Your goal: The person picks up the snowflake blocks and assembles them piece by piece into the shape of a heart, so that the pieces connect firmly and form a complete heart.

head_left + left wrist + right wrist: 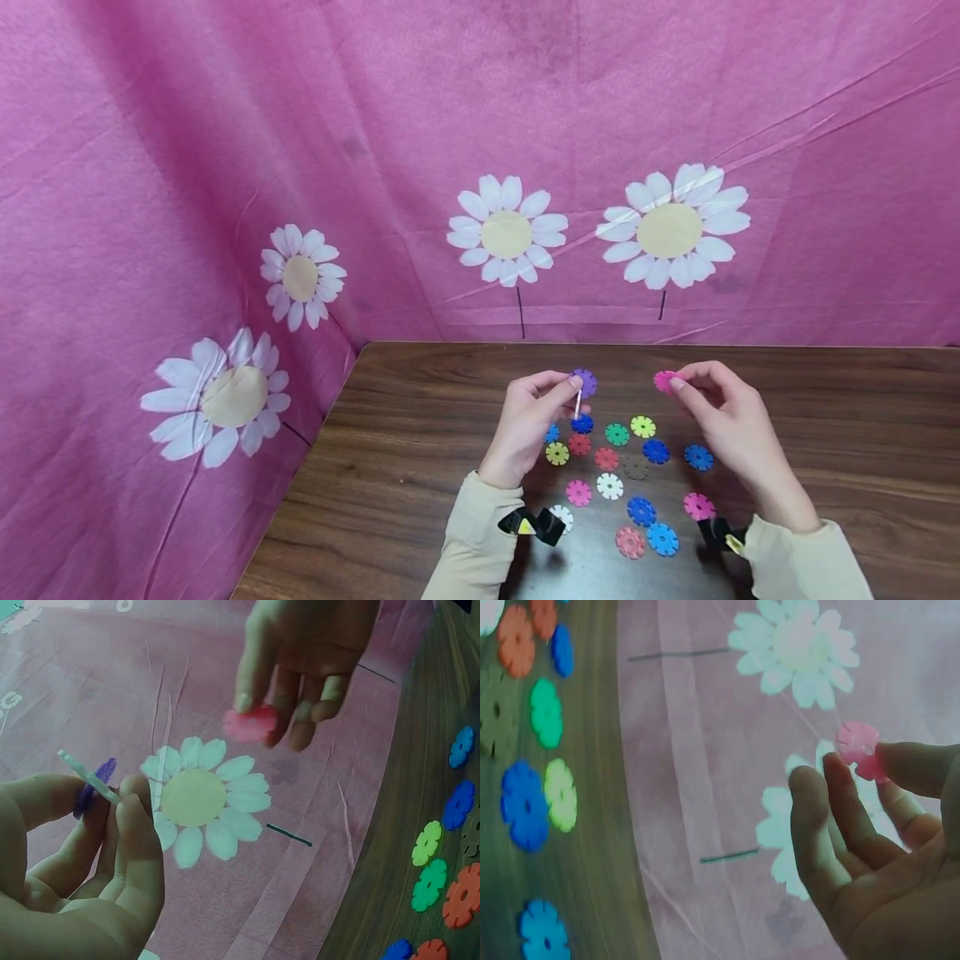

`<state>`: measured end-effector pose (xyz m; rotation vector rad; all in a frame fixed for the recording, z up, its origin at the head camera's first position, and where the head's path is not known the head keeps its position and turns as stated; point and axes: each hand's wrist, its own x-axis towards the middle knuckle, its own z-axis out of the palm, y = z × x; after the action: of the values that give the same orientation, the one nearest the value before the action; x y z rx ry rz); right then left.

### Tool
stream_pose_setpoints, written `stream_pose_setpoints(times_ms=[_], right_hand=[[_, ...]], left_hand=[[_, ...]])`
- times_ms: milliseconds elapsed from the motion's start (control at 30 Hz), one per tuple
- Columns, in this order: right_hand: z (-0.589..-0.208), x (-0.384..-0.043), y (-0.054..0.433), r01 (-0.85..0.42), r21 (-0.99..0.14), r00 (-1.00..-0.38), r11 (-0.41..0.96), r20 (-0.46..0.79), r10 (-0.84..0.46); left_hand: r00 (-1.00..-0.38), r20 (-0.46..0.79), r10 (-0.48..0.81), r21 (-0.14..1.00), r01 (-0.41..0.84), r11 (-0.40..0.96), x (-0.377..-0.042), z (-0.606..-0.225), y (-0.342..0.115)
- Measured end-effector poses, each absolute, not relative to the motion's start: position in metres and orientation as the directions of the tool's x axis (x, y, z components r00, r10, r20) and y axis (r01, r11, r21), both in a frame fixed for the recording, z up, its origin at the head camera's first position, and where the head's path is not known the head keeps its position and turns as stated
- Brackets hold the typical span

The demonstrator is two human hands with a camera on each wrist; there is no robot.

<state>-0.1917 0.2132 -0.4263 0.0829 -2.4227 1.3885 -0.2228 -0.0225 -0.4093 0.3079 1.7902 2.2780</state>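
Between the thumb and fingers of my left hand are a purple notched disc and a white notched disc, which cross each other at an angle; the white one is seen edge-on. My right hand pinches a pink notched disc by its edge, thumb against fingertips. Both hands are raised over the table, apart from each other, with the pink disc to the right of the purple one in the head view. Loose discs lie below and between them, among them a green disc and a yellow-green disc.
Several more notched discs lie flat on the brown wooden table, including a white disc, a pink disc and a light blue disc. A pink curtain with daisies hangs behind the table and to its left.
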Motion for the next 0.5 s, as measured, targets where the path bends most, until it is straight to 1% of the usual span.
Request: stream_pose_setpoints(times_ms=[133,233,333,500], right_hand=[[-0.422,-0.19,0.201,-0.306,-0.867,-0.94,0.393,0.342,0.021],[-0.42,-0.189,0.193,-0.352,-0.879,-0.93,0.321,0.367,-0.016],[-0.419,-0.187,0.186,-0.386,-0.865,-0.916,0.321,0.401,-0.02],[-0.417,-0.185,0.177,-0.398,-0.843,-0.905,0.363,0.425,-0.005]], left_hand=[[-0.95,0.029,0.312,0.971,-0.047,-0.234,-0.222,-0.409,-0.022],[-0.951,0.028,0.308,0.97,-0.048,-0.238,-0.222,-0.409,-0.021],[-0.952,0.032,0.304,0.97,-0.044,-0.24,-0.221,-0.409,-0.02],[-0.954,0.043,0.296,0.969,-0.032,-0.244,-0.222,-0.41,-0.019]])
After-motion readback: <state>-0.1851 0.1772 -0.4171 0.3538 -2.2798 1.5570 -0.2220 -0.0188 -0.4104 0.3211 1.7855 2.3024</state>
